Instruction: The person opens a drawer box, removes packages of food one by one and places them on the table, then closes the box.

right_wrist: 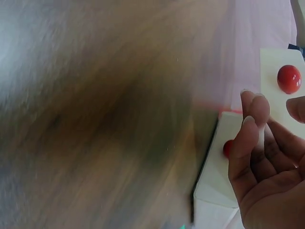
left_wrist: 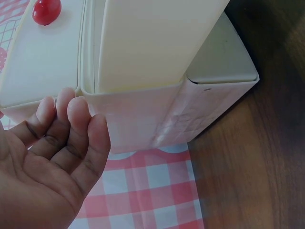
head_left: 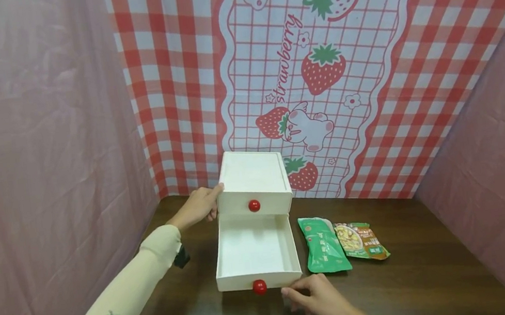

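A white two-drawer cabinet (head_left: pixel 254 170) stands in the middle of the head view. Its upper drawer, with a red knob (head_left: pixel 254 205), is closed. Pulled well out, the lower drawer (head_left: pixel 234 283) has a bare white inside and its own red knob (head_left: pixel 260 287). My left hand (head_left: pixel 198 205) rests against the cabinet's left side, thumb at the top edge; in the left wrist view its fingers (left_wrist: pixel 97 143) bend loosely by the wall. Beside the lower drawer's front right corner is my right hand (head_left: pixel 322 297), loosely curved with nothing in it; whether it touches the drawer I cannot tell.
Right of the cabinet, a green packet (head_left: pixel 323 245) lies on the dark wooden table (head_left: pixel 415 274). A brown and green food packet (head_left: pixel 360 240) with a bowl picture lies against it. A red checked strawberry cloth (head_left: pixel 178 83) hangs behind, with pink curtains (head_left: pixel 43 124) at both sides.
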`<state>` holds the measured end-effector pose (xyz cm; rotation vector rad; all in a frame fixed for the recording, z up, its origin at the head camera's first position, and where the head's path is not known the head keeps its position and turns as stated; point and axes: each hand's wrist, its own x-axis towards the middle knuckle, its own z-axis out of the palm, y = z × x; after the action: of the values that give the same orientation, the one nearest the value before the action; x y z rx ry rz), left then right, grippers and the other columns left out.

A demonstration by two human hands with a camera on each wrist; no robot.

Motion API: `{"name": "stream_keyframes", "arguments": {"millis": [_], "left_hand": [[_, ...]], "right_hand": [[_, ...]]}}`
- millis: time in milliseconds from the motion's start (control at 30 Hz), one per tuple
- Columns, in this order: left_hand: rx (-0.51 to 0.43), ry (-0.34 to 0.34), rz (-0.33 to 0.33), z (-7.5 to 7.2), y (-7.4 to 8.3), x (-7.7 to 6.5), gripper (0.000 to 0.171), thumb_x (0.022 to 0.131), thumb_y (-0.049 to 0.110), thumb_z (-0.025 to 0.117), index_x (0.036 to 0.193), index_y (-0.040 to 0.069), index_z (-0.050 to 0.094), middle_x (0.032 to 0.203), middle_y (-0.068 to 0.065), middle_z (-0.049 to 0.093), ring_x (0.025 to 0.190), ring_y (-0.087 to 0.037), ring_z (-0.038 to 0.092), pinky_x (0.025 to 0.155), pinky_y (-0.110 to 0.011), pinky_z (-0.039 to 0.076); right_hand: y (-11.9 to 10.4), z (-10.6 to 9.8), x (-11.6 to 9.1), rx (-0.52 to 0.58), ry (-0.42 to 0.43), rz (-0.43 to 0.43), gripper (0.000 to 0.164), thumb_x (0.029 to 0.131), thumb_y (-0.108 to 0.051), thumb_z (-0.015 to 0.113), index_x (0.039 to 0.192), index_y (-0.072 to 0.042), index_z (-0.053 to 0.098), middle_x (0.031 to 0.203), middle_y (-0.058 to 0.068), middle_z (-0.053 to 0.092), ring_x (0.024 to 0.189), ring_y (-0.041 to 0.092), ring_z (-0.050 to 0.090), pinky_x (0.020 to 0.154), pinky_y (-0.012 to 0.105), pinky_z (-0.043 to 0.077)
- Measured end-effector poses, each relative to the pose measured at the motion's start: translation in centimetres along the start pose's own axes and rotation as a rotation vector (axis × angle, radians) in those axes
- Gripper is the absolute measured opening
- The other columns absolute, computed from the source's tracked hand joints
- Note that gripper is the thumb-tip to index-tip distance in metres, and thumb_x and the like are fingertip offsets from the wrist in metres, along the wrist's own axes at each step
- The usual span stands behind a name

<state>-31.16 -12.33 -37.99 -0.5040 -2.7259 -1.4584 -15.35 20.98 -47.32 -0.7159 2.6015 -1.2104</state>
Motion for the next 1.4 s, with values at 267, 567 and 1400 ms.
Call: {"name": "stream_keyframes", "arguments": {"millis": [267, 567, 1400], "left_hand": [[-0.002, -0.001, -0.001, 0.0, -0.1, 0.1, 0.076, 0.108, 0.056, 0.038, 0.066, 0.0, 0.065, 0.063, -0.01, 0.064, 0.057, -0.028, 0.063, 0.069, -0.052, 0.058], [0.002, 0.001, 0.0, 0.1, -0.1, 0.1, 0.076, 0.108, 0.057, 0.038, 0.066, -0.001, 0.064, 0.063, -0.011, 0.063, 0.054, -0.023, 0.061, 0.058, -0.038, 0.055], [0.0, 0.008, -0.012, 0.1, -0.1, 0.2, 0.078, 0.108, 0.057, 0.038, 0.065, -0.001, 0.065, 0.061, -0.011, 0.064, 0.054, -0.023, 0.062, 0.055, -0.033, 0.052]], "right_hand": [[-0.4, 1.0, 0.3, 0.077, -0.02, 0.0, 0.042, 0.104, -0.044, 0.059, 0.1, -0.006, 0.078, 0.066, -0.007, 0.071, 0.039, 0.008, 0.058, 0.038, 0.033, 0.05], [-0.6, 2.1, 0.5, 0.164, -0.026, 0.008, 0.04, 0.104, -0.04, 0.061, 0.11, -0.003, 0.077, 0.068, -0.003, 0.073, 0.039, 0.01, 0.059, 0.038, 0.038, 0.051], [-2.1, 4.0, 1.5, 0.673, -0.038, 0.21, 0.053, 0.104, -0.041, 0.06, 0.117, 0.009, 0.069, 0.071, 0.009, 0.072, 0.042, 0.005, 0.053, 0.043, 0.02, 0.045]]}}
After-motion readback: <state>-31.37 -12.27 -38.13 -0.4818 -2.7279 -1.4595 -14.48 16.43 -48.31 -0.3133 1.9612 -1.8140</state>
